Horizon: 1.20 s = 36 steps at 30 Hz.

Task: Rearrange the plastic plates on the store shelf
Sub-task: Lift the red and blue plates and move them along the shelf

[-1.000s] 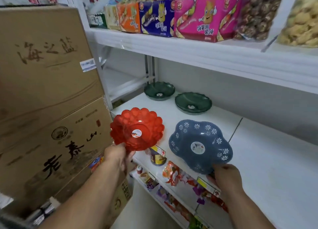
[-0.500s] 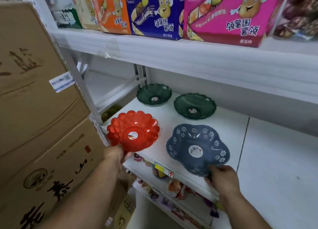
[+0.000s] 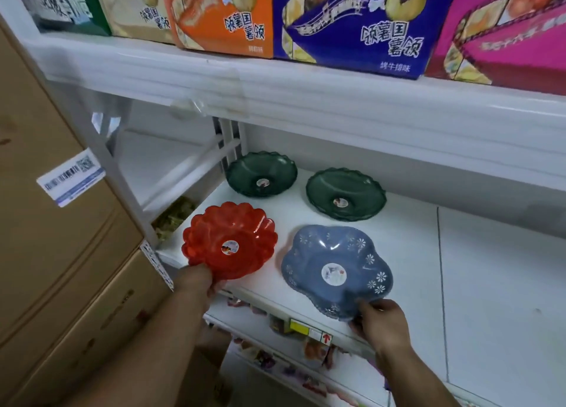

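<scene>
My left hand (image 3: 197, 282) pinches the near rim of a red scalloped plate (image 3: 229, 239), which lies over the front left of the white shelf (image 3: 477, 284). A blue flower-shaped plate (image 3: 337, 269) with white blossoms sits to its right, and my right hand (image 3: 381, 322) grips its near edge. Both plates look low over the shelf; whether they rest on it I cannot tell. Two dark green plates (image 3: 262, 174) (image 3: 346, 193) stand side by side at the back of the shelf.
Stacked cardboard boxes (image 3: 55, 223) rise close on the left. The upper shelf (image 3: 306, 91) overhangs, carrying colourful snack boxes (image 3: 352, 17). A lower shelf with snack packets (image 3: 315, 351) shows under the front edge. The right half of the plate shelf is bare white.
Both hands have carried the red and blue plates forward and down onto the shelf front, and the view has moved closer to the shelf.
</scene>
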### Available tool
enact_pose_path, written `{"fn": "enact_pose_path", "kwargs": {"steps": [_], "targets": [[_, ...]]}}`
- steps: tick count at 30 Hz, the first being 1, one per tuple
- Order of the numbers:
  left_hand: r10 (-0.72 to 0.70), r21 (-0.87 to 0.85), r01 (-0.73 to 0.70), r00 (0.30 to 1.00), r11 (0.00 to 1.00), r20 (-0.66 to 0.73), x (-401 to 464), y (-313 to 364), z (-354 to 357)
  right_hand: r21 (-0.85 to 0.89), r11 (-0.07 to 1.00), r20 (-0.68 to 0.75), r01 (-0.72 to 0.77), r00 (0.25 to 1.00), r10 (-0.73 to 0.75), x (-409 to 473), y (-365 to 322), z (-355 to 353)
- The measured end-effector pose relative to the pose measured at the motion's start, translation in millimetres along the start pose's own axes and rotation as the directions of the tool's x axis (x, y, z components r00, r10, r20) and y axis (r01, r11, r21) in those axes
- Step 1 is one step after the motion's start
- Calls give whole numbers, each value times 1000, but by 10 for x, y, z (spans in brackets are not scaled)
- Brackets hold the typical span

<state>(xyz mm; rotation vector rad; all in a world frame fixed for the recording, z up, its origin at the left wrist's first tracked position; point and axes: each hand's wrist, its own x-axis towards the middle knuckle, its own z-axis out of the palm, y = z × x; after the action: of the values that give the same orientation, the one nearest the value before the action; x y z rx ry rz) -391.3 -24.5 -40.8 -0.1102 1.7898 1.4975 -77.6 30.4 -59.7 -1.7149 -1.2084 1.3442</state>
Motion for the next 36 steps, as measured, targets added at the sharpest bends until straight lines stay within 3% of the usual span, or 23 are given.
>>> {"fn": "enact_pose_path", "kwargs": {"steps": [9, 19, 21, 23, 25, 27, 30, 36], "targets": [[-64, 49, 63, 998, 997, 14, 239, 130, -125, 4, 999, -35, -39, 999, 39, 67, 98, 304], [-86, 102, 85, 996, 991, 6, 393, 110, -158, 119, 979, 41, -168, 986, 164, -45, 88, 397], [-34, 193, 38, 999, 981, -24, 365, 99, -137, 91, 983, 31, -160, 987, 158, -86, 84, 351], [139, 290, -108, 986, 951, -91, 288, 103, -99, 59, 989, -44, -136, 989, 138, -109, 73, 271], [367, 429, -296, 926, 854, -90, 116, 139, -53, -20, 996, -137, -83, 987, 79, -80, 57, 150], [498, 499, -420, 867, 758, -26, -3, 144, -7, -98, 995, -200, -30, 980, 10, -12, 16, 12], [504, 445, -482, 860, 755, 77, -190, 189, 164, -134, 990, -199, 38, 978, -64, 133, -121, -158], [481, 512, -469, 868, 719, 119, -481, 387, 527, -165, 984, 5, 73, 997, -73, 219, -640, -249]]}}
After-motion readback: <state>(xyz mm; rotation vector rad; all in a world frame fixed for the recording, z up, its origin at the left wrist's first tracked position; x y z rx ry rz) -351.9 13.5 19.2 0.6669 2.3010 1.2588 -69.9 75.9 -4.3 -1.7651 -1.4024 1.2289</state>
